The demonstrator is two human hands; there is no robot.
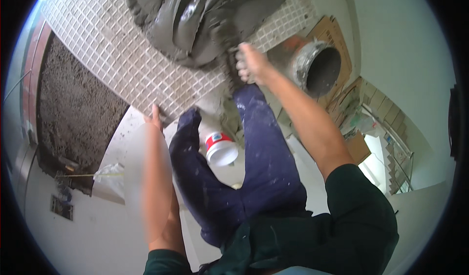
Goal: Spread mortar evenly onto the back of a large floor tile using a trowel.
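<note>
A large tile (93, 36) lies back up, its ridged grid showing, with a thick mound of wet grey mortar (166, 16) on it. My right hand (250, 62) is closed round the handle of a mortar-covered trowel (224, 36), whose blade is blurred in the mound's lower right part. My left hand (155, 116) is at the tile's lower edge, gripping it; much of that hand and forearm is smeared and hazy.
A mortar-crusted bucket (325, 70) and cardboard (337, 31) are at the right. A white tub with red label (222, 150) lies between my legs. Rough mortar bed (78, 94) and clear plastic bag (110, 177) are at the left. A railed staircase (395, 138) descends at far right.
</note>
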